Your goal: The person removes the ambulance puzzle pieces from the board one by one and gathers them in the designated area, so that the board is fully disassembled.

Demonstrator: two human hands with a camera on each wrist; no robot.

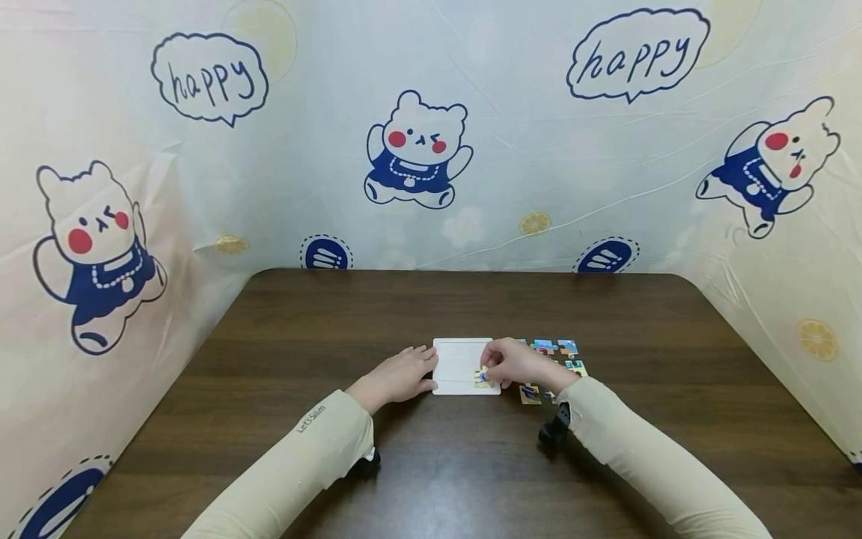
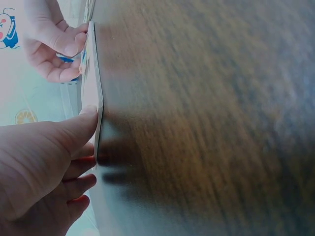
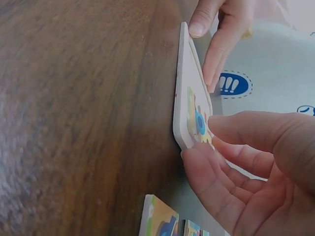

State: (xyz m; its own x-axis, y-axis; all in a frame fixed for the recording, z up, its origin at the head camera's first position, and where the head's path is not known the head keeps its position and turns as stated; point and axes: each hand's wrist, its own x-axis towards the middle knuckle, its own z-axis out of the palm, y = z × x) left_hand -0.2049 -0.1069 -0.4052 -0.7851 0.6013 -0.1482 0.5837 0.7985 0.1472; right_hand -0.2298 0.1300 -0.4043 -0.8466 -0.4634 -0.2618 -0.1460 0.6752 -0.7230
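Note:
A white puzzle tray (image 1: 454,361) lies on the table in front of me. My left hand (image 1: 399,376) rests at its left edge, the thumb on the near rim and the other fingers stretched along the side. At the tray's near right corner my right hand (image 1: 520,362) pinches a puzzle piece (image 3: 199,120) with yellow and blue print between thumb and fingers, down at the tray surface. The fingers partly cover it, so I cannot tell whether a second piece lies beneath. Loose puzzle pieces (image 1: 530,394) lie right of the tray, some behind the right hand and sleeve.
The brown wooden table (image 1: 323,322) reaches back to a printed cloth backdrop (image 1: 512,135), which also hangs at both sides. More colourful pieces (image 1: 568,346) are spread under and beyond the right forearm. A dark wrist camera (image 1: 554,430) hangs below the right sleeve.

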